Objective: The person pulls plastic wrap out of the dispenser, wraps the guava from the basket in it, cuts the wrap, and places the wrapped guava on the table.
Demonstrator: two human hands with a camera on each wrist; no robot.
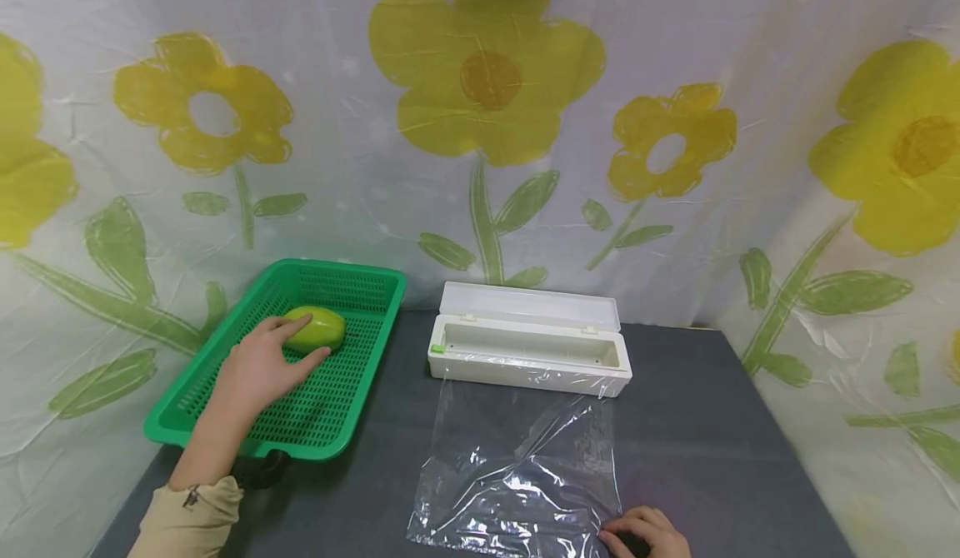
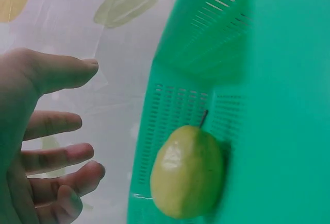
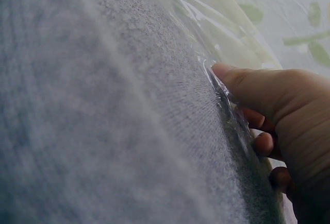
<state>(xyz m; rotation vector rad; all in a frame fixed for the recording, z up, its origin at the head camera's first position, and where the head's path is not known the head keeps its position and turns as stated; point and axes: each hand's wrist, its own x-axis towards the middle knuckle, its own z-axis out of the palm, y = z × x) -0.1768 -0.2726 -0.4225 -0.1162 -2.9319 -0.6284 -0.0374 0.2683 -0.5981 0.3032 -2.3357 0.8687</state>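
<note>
A yellow-green pear [image 1: 321,333] with a dark stem lies in a green plastic basket [image 1: 393,325] on the left. My left hand [image 1: 257,371] is over the basket, its thumb and fingers spread around the near side of the pear. In the left wrist view a gap shows between the fingers of that hand [image 2: 51,152] and the pear [image 2: 185,175]. Clear plastic wrap [image 1: 517,479] stretches from a white dispenser box [image 1: 528,375] toward me. At its near right corner my right hand [image 1: 651,533] pinches the film's edge between thumb and fingers.
The dispenser's lid [image 1: 528,304] stands raised at the back. A dark table [image 1: 697,425] lies under everything. Flower-printed sheeting [image 1: 337,208] walls off the back and both sides. Something black [image 1: 262,468] sits at the basket's front edge, near the left sleeve [image 1: 191,516].
</note>
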